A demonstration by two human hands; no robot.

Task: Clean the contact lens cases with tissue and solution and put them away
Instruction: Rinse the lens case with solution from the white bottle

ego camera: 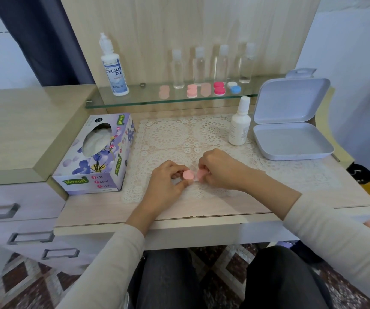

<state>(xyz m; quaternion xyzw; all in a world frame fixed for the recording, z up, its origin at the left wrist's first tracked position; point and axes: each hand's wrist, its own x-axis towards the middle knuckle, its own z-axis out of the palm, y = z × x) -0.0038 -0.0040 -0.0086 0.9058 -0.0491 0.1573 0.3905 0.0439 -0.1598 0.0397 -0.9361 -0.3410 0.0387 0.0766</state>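
Observation:
A pale pink contact lens case is held between both hands just above the lace mat. My left hand pinches its left cap, and my right hand grips the right cap. Several more lens cases, pale pink, bright pink and blue-and-white, lie in a row on the glass shelf. A tissue box stands to the left of the mat. A small white solution bottle stands upright at the mat's right. A grey storage box sits open and holds nothing visible.
A large "Dream Eye" solution bottle stands on the shelf's left end, with several clear travel bottles behind the cases. Drawers with metal handles are at the lower left. The desk's front edge runs just below my wrists.

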